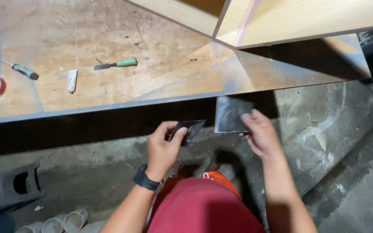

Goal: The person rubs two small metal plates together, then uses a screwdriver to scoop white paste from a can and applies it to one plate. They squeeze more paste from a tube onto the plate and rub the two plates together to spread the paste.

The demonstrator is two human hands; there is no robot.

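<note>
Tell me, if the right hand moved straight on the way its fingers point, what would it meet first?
The right hand points up and left, holding a dark sheet. Beyond that, it would probably meet the workbench edge first, though depth is unclear.

Left wrist: a dark band (146, 179) with a chunky black watch-like case, sitting snug just behind the left grip (162, 149).
Right wrist: no band or watch behind the right grip (260, 133).
Arms: bare to the bottom of the picture, with no sleeves showing.
Legs: red shorts (203, 207) of plain, smooth cloth, below and between both grips.
Trim: an orange strip (219, 177) with a small white mark at the top edge of the shorts.
</note>
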